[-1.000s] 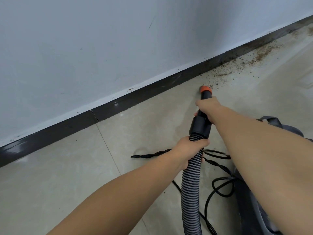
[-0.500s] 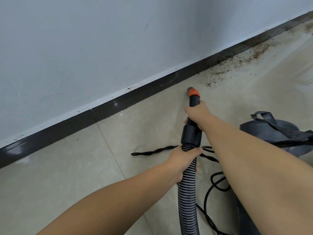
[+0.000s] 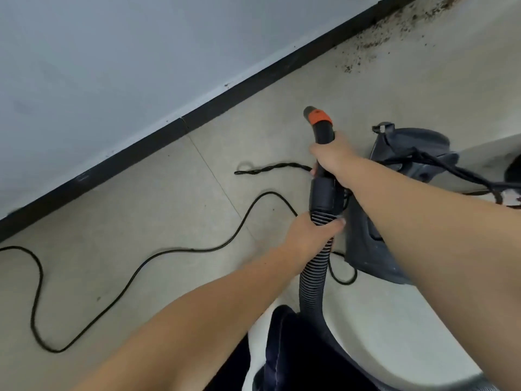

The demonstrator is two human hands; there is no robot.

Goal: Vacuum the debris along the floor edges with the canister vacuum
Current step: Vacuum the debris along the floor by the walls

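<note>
Both hands hold the vacuum's hose assembly over the pale tiled floor (image 3: 146, 210). The right hand (image 3: 334, 159) wraps around the black nozzle tube (image 3: 324, 136) just below its orange collar (image 3: 318, 117), and the nozzle's open tip points up and away toward the wall, lifted off the floor as far as one can tell. The left hand (image 3: 308, 235) grips the ribbed grey hose (image 3: 311, 283) right where it enters the black cuff (image 3: 324, 193), thumb lying across the ribs. From there the hose curves down toward the near edge of the view, passing beside dark clothing (image 3: 296, 348) at the bottom. The dark grey canister vacuum (image 3: 369, 241) sits on the floor just right of the hose, partly hidden behind the right forearm, with a strap or handle (image 3: 382, 128) at its far end. The debris (image 3: 366, 46), a scatter of brown specks, lies along the black skirting board (image 3: 253, 80) at the far right, well apart from the nozzle tip. A black power cord (image 3: 135, 272) loops across the floor to the left, running in a long curve toward the hose, and a twisted stretch of the cord (image 3: 270, 168) lies between the skirting board and the hands. The pale wall (image 3: 112, 66) fills the far left.
</note>
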